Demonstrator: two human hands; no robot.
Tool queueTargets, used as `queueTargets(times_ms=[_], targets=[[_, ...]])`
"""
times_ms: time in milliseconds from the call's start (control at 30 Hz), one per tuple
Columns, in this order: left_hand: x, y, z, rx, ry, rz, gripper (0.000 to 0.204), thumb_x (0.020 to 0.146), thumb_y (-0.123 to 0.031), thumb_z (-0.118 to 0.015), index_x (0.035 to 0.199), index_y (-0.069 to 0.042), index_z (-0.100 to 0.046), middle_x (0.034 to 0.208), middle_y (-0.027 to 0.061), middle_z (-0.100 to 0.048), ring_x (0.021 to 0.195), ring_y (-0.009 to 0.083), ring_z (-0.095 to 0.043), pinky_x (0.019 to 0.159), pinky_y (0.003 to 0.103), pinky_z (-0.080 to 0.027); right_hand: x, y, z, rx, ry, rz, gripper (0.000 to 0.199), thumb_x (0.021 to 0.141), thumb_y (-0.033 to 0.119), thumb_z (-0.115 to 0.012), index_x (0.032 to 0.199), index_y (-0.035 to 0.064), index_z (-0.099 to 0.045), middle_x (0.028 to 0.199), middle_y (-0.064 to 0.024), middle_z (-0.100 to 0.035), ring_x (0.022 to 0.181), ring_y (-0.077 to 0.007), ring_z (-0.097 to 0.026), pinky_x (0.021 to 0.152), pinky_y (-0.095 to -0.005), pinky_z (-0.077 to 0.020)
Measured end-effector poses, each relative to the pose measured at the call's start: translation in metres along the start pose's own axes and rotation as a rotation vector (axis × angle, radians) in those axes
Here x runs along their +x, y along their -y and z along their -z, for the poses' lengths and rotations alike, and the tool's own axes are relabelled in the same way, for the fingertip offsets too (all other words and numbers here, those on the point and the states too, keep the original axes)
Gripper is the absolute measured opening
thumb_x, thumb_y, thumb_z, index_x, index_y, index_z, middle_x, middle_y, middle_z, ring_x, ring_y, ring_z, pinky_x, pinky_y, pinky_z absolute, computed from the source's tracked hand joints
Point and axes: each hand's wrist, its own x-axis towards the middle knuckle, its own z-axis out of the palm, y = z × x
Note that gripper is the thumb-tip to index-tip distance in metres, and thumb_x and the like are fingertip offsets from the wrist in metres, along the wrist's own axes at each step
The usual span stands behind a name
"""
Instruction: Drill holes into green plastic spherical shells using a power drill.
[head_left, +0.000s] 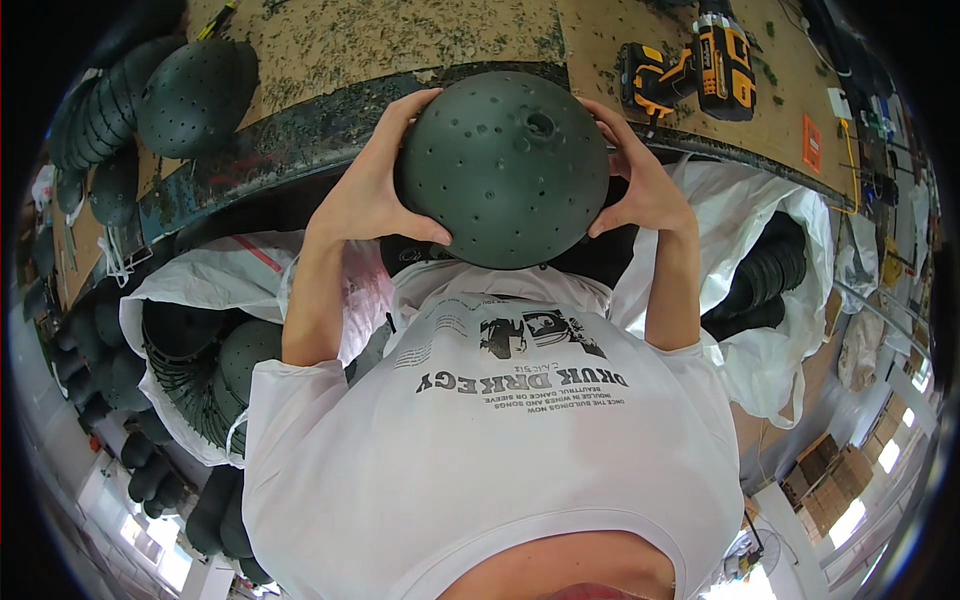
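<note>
Between my two hands is a dark green dome (505,170), a round shell dotted with small holes and one larger hole near its upper right. My left hand (375,185) grips its left side, thumb low on the curve and fingers around the far edge. On the right side my right hand (640,180) holds it the same way, its fingers partly hidden behind the rim. The dome is held over my lap at the near edge of the workbench (400,45), its rounded outside facing up.
Green shavings litter the bench. Two yellow-and-black cordless drills (690,70) lie at the back right, beside an orange card (811,145). Stacked dark domes (195,98) stand at the back left. White sacks (215,275) of similar shells flank me, including a right sack (800,345).
</note>
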Motion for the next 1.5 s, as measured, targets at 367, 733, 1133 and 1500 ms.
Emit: queueTargets(times_ms=[367, 733, 1133, 1500], targets=[[-0.003, 0.012, -0.009, -0.223, -0.080, 0.137, 0.127, 0.047, -0.039, -0.097, 0.149, -0.004, -0.032, 0.135, 0.0137, -0.051, 0.128, 0.0272, -0.048, 0.110, 0.039, -0.034, -0.004, -0.006, 0.004, 0.027, 0.023, -0.035, 0.119, 0.058, 0.027, -0.096, 0.155, 0.0135, -0.028, 0.131, -0.0116, -0.046, 0.105, -0.0189, -0.058, 0.090, -0.0330, -0.0494], [-0.002, -0.001, -0.011, -0.425, -0.121, 0.321, 0.121, 0.052, -0.039, -0.095, 0.148, 0.001, -0.034, 0.136, 0.0125, -0.050, 0.127, 0.0243, -0.049, 0.107, 0.035, -0.038, -0.009, -0.015, -0.002, 0.197, -0.014, -0.176, 0.115, 0.064, 0.031, -0.093, 0.154, 0.0071, -0.026, 0.132, -0.0115, -0.046, 0.116, -0.0205, -0.050, 0.096, -0.0314, -0.0431], [-0.001, -0.008, -0.014, -0.425, -0.142, 0.374, 0.131, 0.047, -0.055, -0.094, 0.147, 0.006, -0.034, 0.140, 0.0133, -0.049, 0.132, 0.0233, -0.046, 0.111, 0.033, -0.032, -0.009, -0.004, -0.005, 0.333, -0.027, -0.176, 0.112, 0.065, 0.030, -0.092, 0.153, 0.0047, -0.027, 0.132, -0.0115, -0.048, 0.117, -0.0203, -0.049, 0.100, -0.0313, -0.0411], [-0.004, -0.001, -0.009, -0.394, -0.081, 0.203, 0.126, 0.045, -0.026, -0.098, 0.150, -0.003, -0.032, 0.135, 0.0112, -0.049, 0.128, 0.0233, -0.047, 0.109, 0.035, -0.035, -0.013, 0.011, -0.004, 0.114, -0.009, -0.112, 0.119, 0.056, 0.022, -0.096, 0.153, 0.0108, -0.028, 0.128, -0.0091, -0.047, 0.108, -0.0179, -0.054, 0.092, -0.0310, -0.0444]])
